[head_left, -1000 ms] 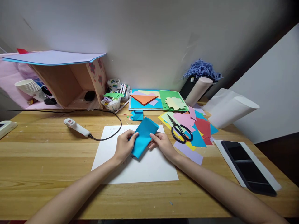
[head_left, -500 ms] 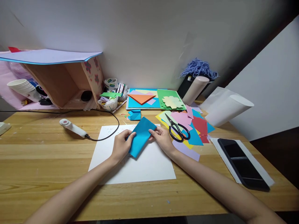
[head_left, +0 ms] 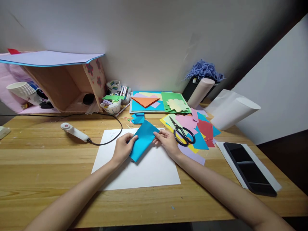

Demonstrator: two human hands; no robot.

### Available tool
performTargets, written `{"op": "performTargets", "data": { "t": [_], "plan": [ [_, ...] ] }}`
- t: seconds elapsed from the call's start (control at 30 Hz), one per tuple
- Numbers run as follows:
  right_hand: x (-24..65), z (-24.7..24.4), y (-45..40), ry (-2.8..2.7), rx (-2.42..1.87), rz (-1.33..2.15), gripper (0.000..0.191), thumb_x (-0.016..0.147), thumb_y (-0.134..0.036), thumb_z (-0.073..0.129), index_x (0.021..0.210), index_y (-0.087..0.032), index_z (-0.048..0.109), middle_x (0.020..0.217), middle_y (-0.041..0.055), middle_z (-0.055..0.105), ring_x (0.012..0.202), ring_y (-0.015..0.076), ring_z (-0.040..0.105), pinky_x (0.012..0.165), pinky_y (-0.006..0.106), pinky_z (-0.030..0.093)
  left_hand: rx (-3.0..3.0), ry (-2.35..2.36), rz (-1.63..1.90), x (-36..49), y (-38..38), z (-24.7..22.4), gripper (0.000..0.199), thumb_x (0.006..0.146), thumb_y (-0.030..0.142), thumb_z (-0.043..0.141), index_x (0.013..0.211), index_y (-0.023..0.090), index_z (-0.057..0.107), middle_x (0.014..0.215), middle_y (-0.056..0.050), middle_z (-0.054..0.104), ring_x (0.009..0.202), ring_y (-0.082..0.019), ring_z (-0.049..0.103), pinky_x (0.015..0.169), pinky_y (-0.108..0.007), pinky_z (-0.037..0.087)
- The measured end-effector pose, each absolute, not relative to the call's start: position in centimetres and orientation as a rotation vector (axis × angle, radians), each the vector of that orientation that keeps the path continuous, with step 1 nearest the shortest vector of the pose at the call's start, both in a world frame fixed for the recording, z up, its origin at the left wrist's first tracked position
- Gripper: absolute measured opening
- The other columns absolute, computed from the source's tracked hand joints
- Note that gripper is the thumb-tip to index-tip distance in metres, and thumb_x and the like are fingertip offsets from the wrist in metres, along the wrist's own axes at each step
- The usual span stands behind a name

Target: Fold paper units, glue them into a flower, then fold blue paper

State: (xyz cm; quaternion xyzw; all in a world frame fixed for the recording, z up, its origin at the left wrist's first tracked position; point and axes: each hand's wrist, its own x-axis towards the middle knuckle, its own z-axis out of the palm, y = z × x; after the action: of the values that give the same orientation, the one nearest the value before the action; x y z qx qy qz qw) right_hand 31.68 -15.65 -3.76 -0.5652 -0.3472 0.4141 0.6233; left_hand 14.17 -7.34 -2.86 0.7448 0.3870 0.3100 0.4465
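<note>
A blue folded paper (head_left: pixel 143 141) is held tilted above a white sheet (head_left: pixel 154 175). My left hand (head_left: pixel 124 147) grips its left edge, thumb on the front face and fingers behind. At the upper right edge my right hand (head_left: pixel 166 141) pinches the paper between thumb and fingers. Just behind it lie small cut blue paper pieces (head_left: pixel 138 118). Black-handled scissors (head_left: pixel 181 131) rest on coloured paper scraps (head_left: pixel 199 141) right of my right hand.
A white corded tool (head_left: pixel 75 131) lies at left, its black cable looping toward the sheet. A phone (head_left: pixel 250 168) lies at right. Behind stand a cardboard box (head_left: pixel 64 85), a paper stack with an orange folded triangle (head_left: pixel 145 101), a pink bottle (head_left: pixel 201 92) and a white paper roll (head_left: pixel 235 112).
The blue paper has shifted slightly left and tilted a little, with my left hand moving along with it. My right hand keeps its pinch in nearly the same place.
</note>
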Motion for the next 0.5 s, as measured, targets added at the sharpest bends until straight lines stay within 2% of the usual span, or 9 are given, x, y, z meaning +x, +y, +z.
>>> {"op": "performTargets", "data": {
  "t": [0.3,0.5],
  "plan": [
    [31.7,-3.8,-15.6,-0.708,-1.238,1.015,0.043,0.076,-0.058,0.051,0.066,-0.016,0.053,0.053,0.0025,0.059,0.044,0.0130,0.057,0.040,0.021,0.045,1.830,0.937,0.751,14.4,-7.3,-3.1,0.029,0.077,0.041,0.053,0.062,0.016,0.055,0.058,0.002,0.049,0.056,-0.011,0.041,0.049,-0.021,0.032],
    [30.7,-3.5,-16.1,-0.978,-1.281,1.149,0.039,0.070,-0.054,0.061,0.073,-0.016,0.057,0.068,0.0026,0.063,0.064,0.0163,0.061,0.063,0.029,0.050,1.659,0.952,0.746,14.8,-8.0,-2.8,0.032,0.075,0.045,0.054,0.063,0.016,0.052,0.054,0.003,0.045,0.050,-0.009,0.039,0.045,-0.020,0.030]
  ]
}}
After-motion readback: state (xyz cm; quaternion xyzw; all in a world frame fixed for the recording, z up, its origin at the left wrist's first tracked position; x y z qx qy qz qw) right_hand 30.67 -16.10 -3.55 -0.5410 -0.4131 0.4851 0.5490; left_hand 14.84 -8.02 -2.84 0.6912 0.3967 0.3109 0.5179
